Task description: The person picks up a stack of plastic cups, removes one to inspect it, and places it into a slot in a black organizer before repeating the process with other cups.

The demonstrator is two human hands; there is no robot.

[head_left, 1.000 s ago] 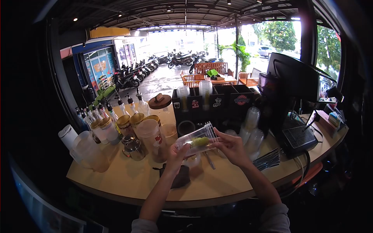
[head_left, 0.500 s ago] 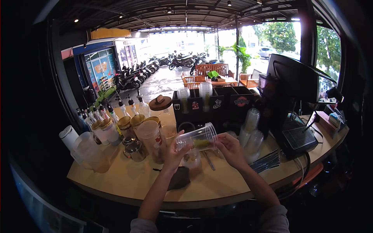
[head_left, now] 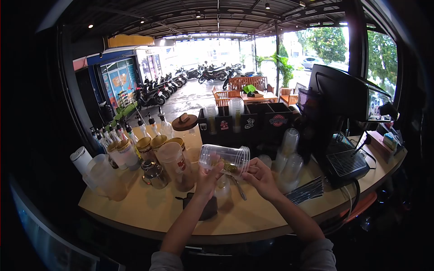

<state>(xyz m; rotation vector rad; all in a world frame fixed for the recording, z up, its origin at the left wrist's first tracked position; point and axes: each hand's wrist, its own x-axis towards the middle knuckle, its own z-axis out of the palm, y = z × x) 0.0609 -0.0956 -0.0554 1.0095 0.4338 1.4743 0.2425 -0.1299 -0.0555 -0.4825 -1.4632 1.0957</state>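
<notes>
Cup: a clear plastic cup (head_left: 224,159) with green stuff (head_left: 230,168) inside is held over the tan wooden worktop (head_left: 149,205).
Left: the left hand (head_left: 209,178) is closed around the cup's bottom end.
Right: the right hand (head_left: 258,174) is curled at the rim; a grip cannot be told.
Risk: the green stuff may be spilled, since the mouth is tipped sideways.
Pointing: the cup is laid sideways, long side left to right, mouth to the right.

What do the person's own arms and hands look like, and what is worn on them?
The left sleeve and the right sleeve are plain grey fabric, seen only at the bottom edge of the picture and sitting high up, so both forearms are bare. The left hand and the right hand wear no gloves. No watch, ring or bracelet can be made out.
</notes>
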